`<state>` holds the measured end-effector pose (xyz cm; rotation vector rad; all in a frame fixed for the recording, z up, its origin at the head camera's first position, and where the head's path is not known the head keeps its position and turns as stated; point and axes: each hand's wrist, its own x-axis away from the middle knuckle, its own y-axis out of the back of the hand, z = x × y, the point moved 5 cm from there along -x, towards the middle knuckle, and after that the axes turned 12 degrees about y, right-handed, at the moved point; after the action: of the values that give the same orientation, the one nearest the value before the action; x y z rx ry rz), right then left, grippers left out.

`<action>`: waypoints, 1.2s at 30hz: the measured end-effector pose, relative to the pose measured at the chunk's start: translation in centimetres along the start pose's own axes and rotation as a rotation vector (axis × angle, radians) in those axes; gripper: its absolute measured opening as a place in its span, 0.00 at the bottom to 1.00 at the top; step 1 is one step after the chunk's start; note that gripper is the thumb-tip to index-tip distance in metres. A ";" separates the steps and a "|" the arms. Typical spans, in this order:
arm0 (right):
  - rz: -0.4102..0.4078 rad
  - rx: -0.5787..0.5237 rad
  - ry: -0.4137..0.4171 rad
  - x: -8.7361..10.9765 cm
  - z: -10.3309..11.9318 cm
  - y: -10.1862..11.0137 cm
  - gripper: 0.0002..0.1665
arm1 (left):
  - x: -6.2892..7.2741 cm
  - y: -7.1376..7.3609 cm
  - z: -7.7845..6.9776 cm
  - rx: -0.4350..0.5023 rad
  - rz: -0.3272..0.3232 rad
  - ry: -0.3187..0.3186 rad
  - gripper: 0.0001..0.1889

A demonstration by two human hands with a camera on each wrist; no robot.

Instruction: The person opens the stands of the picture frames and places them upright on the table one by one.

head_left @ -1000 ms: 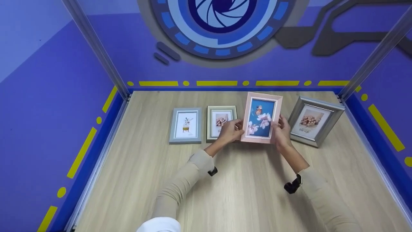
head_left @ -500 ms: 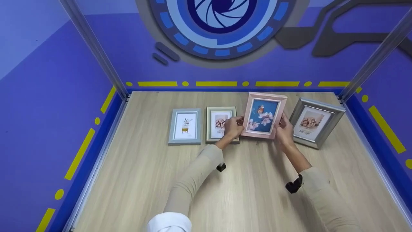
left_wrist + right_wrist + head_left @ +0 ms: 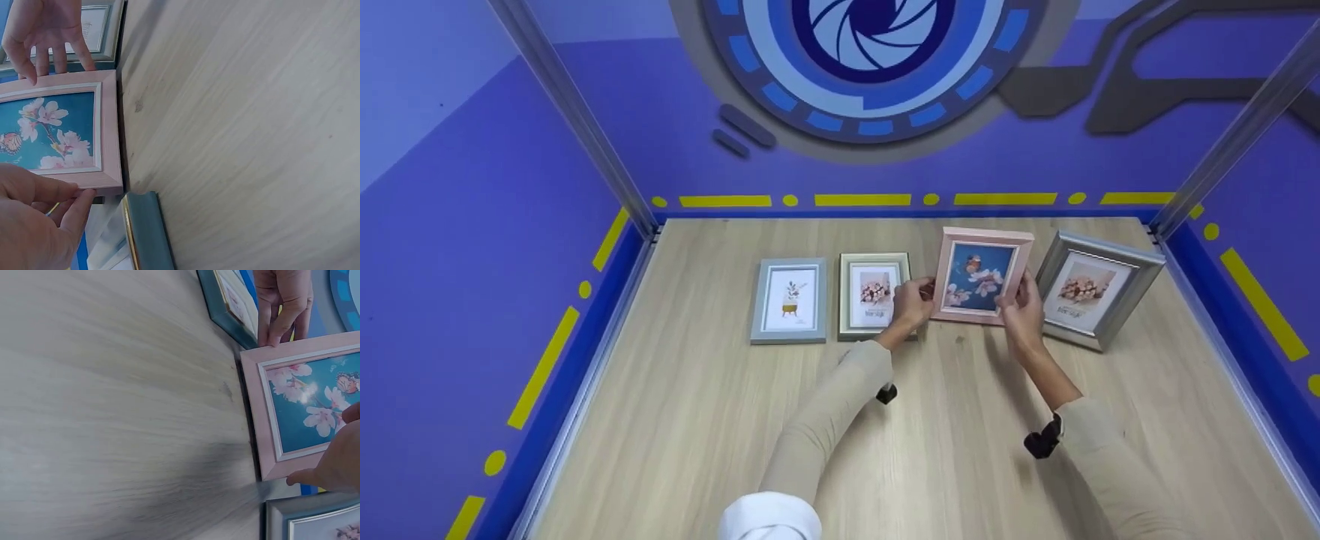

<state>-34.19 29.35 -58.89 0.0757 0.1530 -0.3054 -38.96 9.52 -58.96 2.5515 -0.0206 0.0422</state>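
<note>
"Where's the pink photo frame?"
"Upright, towards the table's 12 o'clock side; the left hand pinches its 9 o'clock edge between thumb and fingers; the right hand grips its 3 o'clock edge; whether its base touches down, I can't tell."
"And the other 3?"
"A silver photo frame just beside it at 3 o'clock, standing angled; a pale gold photo frame near at 9 o'clock; a blue-grey photo frame farther out that way."

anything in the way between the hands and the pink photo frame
Nothing visible: the left hand touches the pink photo frame at its left edge, the right hand at its right. The silver photo frame stands farther right.
</note>
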 end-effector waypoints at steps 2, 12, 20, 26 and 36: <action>0.014 0.014 -0.009 0.2 -0.2 0.0 0.48 | 0.2 -0.1 0.0 0.016 0.025 -0.017 0.19; 0.032 0.055 -0.057 1.0 -0.4 -0.2 0.47 | 2.0 -0.2 0.0 0.118 0.175 0.058 0.24; 0.053 0.066 -0.067 1.0 -0.7 -0.3 0.48 | 2.6 -1.0 -0.1 0.170 0.299 0.121 0.34; 0.088 0.056 -0.083 1.0 -0.9 -0.2 0.49 | 2.7 -1.0 0.1 0.154 0.316 0.107 0.35; 0.296 0.020 -0.320 4.2 -0.6 1.0 0.50 | 3.1 1.6 1.7 0.079 0.306 0.089 0.33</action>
<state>-30.01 29.14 -60.15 0.0677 -0.1783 -0.0212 -35.89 7.22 -59.38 2.5999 -0.3816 0.2795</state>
